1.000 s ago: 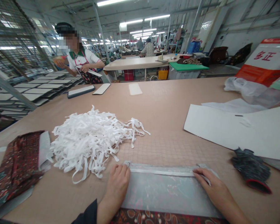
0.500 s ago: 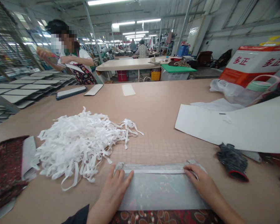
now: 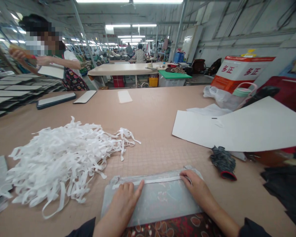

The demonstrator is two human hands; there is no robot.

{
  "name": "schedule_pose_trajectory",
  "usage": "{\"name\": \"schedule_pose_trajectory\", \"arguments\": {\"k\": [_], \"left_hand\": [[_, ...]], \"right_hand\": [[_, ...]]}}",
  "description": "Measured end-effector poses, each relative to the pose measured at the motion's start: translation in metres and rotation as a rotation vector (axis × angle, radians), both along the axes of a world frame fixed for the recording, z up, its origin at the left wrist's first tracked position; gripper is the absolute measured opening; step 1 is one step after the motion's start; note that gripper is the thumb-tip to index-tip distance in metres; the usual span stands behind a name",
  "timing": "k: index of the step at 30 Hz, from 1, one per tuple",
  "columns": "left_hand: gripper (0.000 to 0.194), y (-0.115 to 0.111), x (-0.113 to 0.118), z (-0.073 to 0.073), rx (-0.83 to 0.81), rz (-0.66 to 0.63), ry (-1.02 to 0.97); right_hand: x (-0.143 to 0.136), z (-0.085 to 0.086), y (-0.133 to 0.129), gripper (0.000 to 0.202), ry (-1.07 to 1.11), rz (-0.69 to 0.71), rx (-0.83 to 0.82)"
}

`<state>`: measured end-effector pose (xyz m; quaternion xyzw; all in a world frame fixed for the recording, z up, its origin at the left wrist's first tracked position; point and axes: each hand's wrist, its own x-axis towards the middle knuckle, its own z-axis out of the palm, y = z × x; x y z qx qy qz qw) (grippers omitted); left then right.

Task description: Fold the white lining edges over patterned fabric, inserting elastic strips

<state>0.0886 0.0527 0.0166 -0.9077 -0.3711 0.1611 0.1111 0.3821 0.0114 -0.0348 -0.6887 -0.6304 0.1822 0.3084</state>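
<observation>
A grey-backed piece of patterned fabric [image 3: 167, 197] lies in front of me, its dark red printed side showing along the near edge. Across its far part runs a narrow white strip [image 3: 160, 180]. My left hand [image 3: 124, 200] rests palm down on the fabric, thumb stretched out onto the strip and the other fingers partly bent over its left part. At the strip's right end, my right hand [image 3: 196, 186] has thumb and fingers closed in a pinch on it; the fingertips are partly hidden. A loose pile of white strips [image 3: 64, 161] lies to the left.
A dark knitted glove [image 3: 223, 161] and a large white board [image 3: 236, 128] lie at right. Behind them stand an orange-and-white container [image 3: 241, 74] and a plastic bag [image 3: 218, 95]. Small pale panels [image 3: 85, 97] lie at the far edge. A co-worker [image 3: 51, 59] stands at far left holding a panel.
My view has turned a little to the right. The left hand has moved inward along the strip, uncovering its left end; the right hand keeps its pinch. The co-worker's panel has tilted.
</observation>
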Motion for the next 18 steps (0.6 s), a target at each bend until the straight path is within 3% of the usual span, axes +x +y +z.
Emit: {"name": "schedule_pose_trajectory", "arguments": {"k": [7,12,14,18], "left_hand": [[0.059,0.001,0.013,0.007,-0.014,0.005,-0.002],[0.032,0.009,0.034,0.016,-0.088,-0.067,-0.056],[0.028,0.01,0.047,0.014,-0.121,-0.129,-0.111],[0.039,0.006,0.071,0.003,-0.137,-0.198,-0.226]], "right_hand": [[0.002,-0.005,0.001,0.017,-0.016,0.017,-0.009],[0.002,-0.006,0.002,0.016,-0.042,0.021,-0.015],[0.001,-0.005,0.002,0.015,-0.052,0.014,-0.009],[-0.001,0.001,0.003,0.014,-0.076,0.007,-0.005]]}}
